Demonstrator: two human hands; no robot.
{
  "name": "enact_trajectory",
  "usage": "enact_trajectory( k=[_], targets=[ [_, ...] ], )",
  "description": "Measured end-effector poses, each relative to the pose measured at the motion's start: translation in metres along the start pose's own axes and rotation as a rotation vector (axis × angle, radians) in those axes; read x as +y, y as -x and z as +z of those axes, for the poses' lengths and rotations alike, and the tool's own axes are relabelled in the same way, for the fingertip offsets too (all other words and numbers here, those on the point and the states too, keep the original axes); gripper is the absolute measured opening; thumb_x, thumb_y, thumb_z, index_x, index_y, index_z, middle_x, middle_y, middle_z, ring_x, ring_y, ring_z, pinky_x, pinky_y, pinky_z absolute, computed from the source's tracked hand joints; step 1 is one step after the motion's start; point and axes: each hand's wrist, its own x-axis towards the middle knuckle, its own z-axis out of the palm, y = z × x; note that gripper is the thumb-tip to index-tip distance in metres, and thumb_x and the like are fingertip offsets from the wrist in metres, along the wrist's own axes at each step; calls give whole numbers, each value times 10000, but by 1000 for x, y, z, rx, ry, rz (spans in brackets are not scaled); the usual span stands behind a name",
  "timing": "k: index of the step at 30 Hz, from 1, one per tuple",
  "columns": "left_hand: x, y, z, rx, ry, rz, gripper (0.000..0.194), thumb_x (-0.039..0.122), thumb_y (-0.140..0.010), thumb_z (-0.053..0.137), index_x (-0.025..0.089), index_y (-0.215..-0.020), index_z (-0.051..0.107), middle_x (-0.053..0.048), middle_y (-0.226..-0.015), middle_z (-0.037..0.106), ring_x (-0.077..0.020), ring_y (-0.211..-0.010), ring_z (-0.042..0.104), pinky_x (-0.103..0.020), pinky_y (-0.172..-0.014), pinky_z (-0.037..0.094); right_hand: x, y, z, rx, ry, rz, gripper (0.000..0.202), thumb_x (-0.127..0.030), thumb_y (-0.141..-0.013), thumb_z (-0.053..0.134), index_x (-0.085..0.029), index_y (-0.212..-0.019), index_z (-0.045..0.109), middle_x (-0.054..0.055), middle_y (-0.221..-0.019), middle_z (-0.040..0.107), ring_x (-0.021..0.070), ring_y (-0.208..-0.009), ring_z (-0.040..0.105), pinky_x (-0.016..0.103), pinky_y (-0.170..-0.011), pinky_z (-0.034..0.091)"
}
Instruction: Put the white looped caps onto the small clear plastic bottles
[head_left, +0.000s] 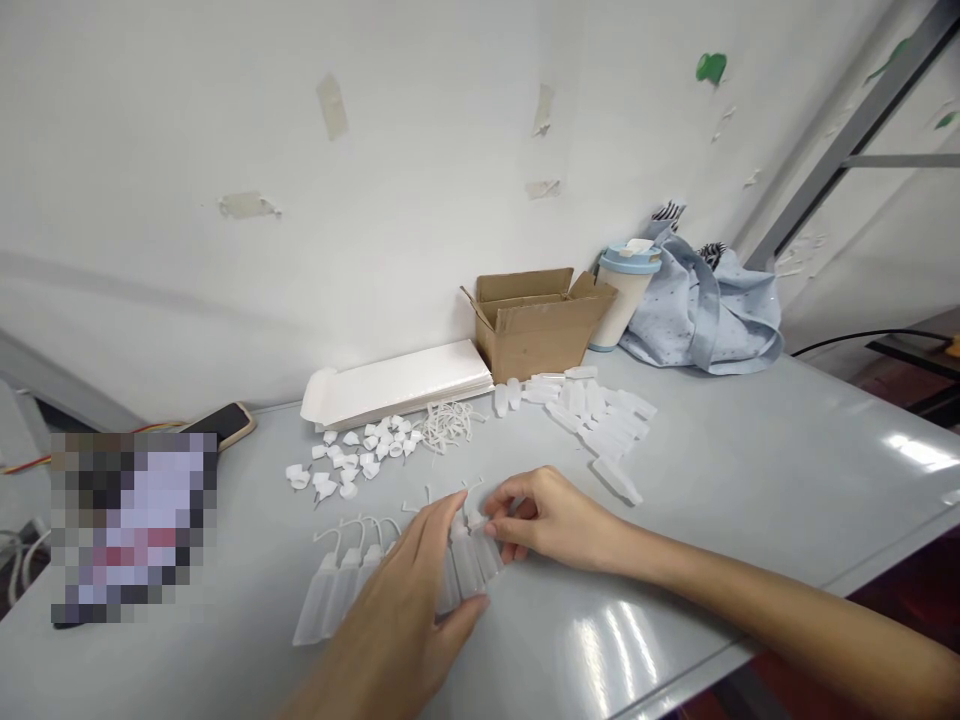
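Several translucent bottles with white caps and thin curved strings lie in a row near the table's front. My left hand spreads across the row, its thumb and fingers apart around the bottles and hiding some of them. At the row's right end, my right hand pinches beside the cap of the last bottle, fingers curled. Farther back are a scatter of loose white caps, a heap of thin white strings and a pile of loose translucent bottles.
A white flat stack, an open cardboard box, a lidded cup and a light blue bag stand along the wall. At the left are a phone and a pixelated object.
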Motion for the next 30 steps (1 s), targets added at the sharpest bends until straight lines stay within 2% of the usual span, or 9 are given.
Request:
enact_trajectory(
  k=[6, 8, 11, 14, 17, 19, 22, 26, 30],
  targets=[
    [-1, -6, -10, -17, -40, -11, 600, 281, -806, 576, 239, -1346, 319, -101, -1229, 596, -251, -1076, 609, -354, -775, 556, -9, 3, -19, -49, 80, 2, 141, -261, -800, 563, -133, -764, 613, 27, -609, 632, 153, -579, 636, 230, -537, 457],
    [-3, -10, -17, 3, -58, -51, 540, 328, -852, 524, 230, -1342, 319, -97, -1209, 607, -243, -1072, 609, -348, -769, 552, -14, 7, -37, -66, 211, -4, 203, -280, -816, 533, -143, -674, 577, 25, -593, 626, 139, -549, 613, 224, -520, 432],
    [-14, -23, -30, 33, -107, -80, 407, 369, -886, 451, 221, -1265, 432, -93, -1189, 605, -256, -1083, 588, -380, -813, 522, -21, 17, -68, -75, 540, 77, 254, -251, -807, 488, -158, -571, 484, 16, -538, 586, 128, -485, 563, 225, -471, 358],
    [-34, -46, -44, -31, -171, -2, 313, 384, -887, 414, 212, -1094, 573, -88, -1158, 600, -273, -1085, 550, -408, -848, 486, -22, 25, -90, -5, 832, 161, 90, -221, -766, 494, -164, -737, 557, 24, -591, 582, 189, -639, 593, 246, -526, 352],
    [-53, -74, -54, -108, -239, 50, 292, 347, -867, 420, 173, -983, 624, -98, -1007, 631, -284, -993, 553, -418, -799, 478, -17, 28, -100, -5, 884, 281, 166, -220, -740, 508, -161, -886, 558, 48, -801, 595, 152, -568, 586, 255, -530, 362],
    [-58, -89, -55, -164, -272, 91, 263, 301, -852, 439, 168, -959, 639, -95, -962, 628, -280, -967, 541, -407, -781, 469, -13, 29, -103, 12, 864, 351, 203, -214, -726, 513, -158, -918, 544, 60, -910, 570, 103, -466, 555, 259, -513, 368],
    [-56, -103, -47, -231, -318, 126, 232, 235, -843, 455, 169, -943, 654, -90, -925, 619, -274, -951, 523, -390, -760, 453, -12, 29, -105, 43, 842, 396, 236, -235, -717, 535, -159, -940, 527, 46, -903, 557, 93, -430, 551, 259, -502, 378],
    [-48, -109, -33, -270, -382, 134, 229, 192, -846, 449, 159, -865, 675, -97, -865, 617, -277, -904, 520, -379, -717, 428, -15, 30, -106, 36, 873, 443, 236, -232, -696, 552, -132, -908, 527, 63, -913, 554, 100, -432, 559, 265, -493, 382],
    [-46, -109, -31, -250, -325, 143, 257, 178, -842, 429, 168, -769, 676, -85, -814, 632, -260, -853, 532, -352, -683, 411, -16, 29, -106, 12, 882, 502, 241, -182, -680, 551, -108, -909, 545, 83, -914, 564, 115, -450, 568, 269, -477, 382]
  ],
)
